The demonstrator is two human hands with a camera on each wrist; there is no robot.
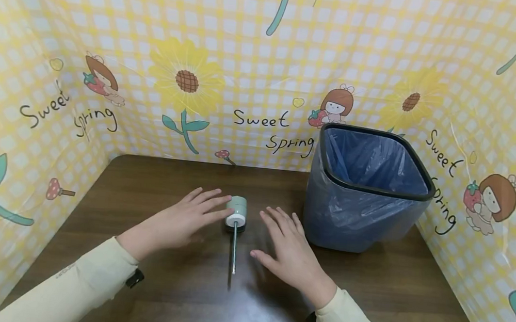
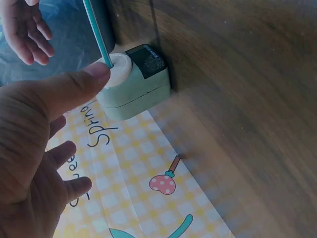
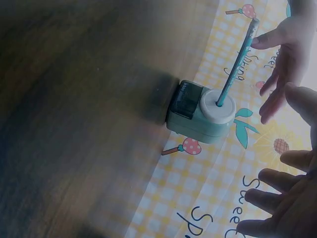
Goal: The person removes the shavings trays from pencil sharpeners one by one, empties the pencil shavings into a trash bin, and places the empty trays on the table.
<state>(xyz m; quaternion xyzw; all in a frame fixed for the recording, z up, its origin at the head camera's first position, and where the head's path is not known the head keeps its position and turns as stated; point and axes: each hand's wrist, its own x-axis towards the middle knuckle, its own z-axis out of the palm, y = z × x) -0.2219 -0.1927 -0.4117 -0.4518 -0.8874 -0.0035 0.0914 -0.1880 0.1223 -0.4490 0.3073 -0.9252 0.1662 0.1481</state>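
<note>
- My left hand (image 2: 24, 139) has its fingers spread, the thumb (image 2: 69, 89) overlapping a green sharpener's (image 2: 136, 99) white top (image 2: 121, 72).
- A pencil (image 2: 97, 32) stands in that top.
- My right hand (image 2: 28, 29) shows before blue plastic (image 2: 74, 34).

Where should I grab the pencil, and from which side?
I'd probably pinch the pencil along its exposed shaft, coming from the person's right with the right hand: its far end sits inside the sharpener, the shaft juts out toward the person, and nothing lies between it and that hand.
</note>
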